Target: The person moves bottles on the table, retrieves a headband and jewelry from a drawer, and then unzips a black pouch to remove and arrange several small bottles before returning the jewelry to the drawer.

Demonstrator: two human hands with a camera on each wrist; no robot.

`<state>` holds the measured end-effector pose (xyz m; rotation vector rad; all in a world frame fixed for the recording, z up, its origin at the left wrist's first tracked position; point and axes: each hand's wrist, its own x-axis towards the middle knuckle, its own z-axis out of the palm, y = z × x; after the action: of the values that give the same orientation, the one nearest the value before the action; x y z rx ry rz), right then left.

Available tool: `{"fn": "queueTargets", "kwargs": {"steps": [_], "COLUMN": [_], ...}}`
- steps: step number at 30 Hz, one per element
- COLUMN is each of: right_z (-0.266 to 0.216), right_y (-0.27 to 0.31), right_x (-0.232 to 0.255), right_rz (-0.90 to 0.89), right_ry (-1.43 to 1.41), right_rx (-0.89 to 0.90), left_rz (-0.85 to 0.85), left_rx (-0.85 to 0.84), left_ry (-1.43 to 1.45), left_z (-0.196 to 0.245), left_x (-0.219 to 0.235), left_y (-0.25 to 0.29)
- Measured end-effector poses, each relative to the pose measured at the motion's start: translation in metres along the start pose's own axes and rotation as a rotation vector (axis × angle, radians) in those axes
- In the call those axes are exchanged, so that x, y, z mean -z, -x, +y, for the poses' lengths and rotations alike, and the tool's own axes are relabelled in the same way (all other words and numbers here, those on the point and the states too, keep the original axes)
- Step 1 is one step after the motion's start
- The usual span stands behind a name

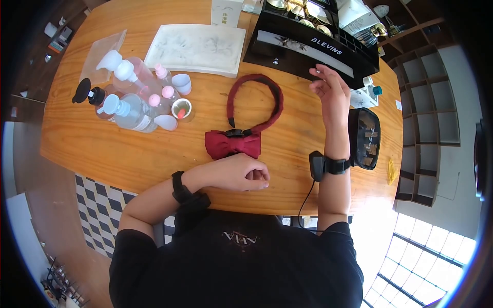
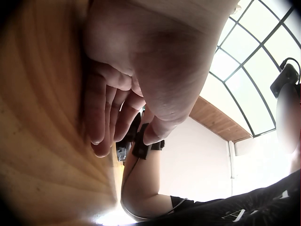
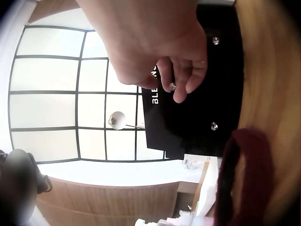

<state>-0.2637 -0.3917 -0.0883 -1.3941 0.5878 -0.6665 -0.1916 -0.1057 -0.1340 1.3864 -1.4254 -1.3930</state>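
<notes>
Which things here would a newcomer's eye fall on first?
Probably the red headband and bow mid-table, just beyond the left hand. Next, the black BLEVINS box at the far right, with the right hand at its front. Then the cluster of bottles on the left.

Wooden tabletop [image 1: 292, 179] bearing, just beyond the left hand [image 1: 231, 172], a red bow [image 1: 233, 146] and headband [image 1: 278, 97]; farther off, a white tray [image 1: 192, 46] and, leftward, pump bottles [image 1: 134, 114]; before the right hand [image 1: 334, 97], a black case [image 1: 303, 49]; beside its wrist, a pouch [image 1: 367, 138].
</notes>
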Motion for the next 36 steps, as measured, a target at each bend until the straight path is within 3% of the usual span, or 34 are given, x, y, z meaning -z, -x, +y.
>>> {"fn": "queueTargets", "kwargs": {"steps": [11, 18, 21, 24, 25, 29, 36], "right_z": [-0.005, -0.003, -0.025, -0.033, -0.041, -0.067, -0.066], "right_y": [0.101, 0.115, 0.122, 0.113, 0.11, 0.08, 0.03], "right_x": [0.009, 0.001, 0.002, 0.005, 0.004, -0.023, -0.046], "right_rz": [-0.054, -0.033, -0.029, 0.043, 0.041, -0.114, -0.469], "right_ry": [-0.006, 0.059, 0.504, 0.654, 0.678, 0.841, 1.098], "right_rx": [-0.02, 0.018, -0.014, 0.23, 0.227, 0.568, 0.582], "left_rz": [-0.016, -0.025, -0.013, -0.003, -0.002, -0.015, -0.029], "left_rx": [0.028, 0.044, 0.026, 0.016, 0.019, 0.039, 0.046], "left_ry": [0.018, 0.039, 0.043, 0.037, 0.031, 0.044, 0.105], "left_z": [0.002, 0.003, 0.001, 0.0, 0.001, 0.002, 0.001], "left_x": [-0.001, 0.0, 0.0, -0.001, -0.001, 0.0, 0.002], "left_y": [-0.004, -0.005, -0.005, -0.004, -0.004, -0.004, -0.003]}}
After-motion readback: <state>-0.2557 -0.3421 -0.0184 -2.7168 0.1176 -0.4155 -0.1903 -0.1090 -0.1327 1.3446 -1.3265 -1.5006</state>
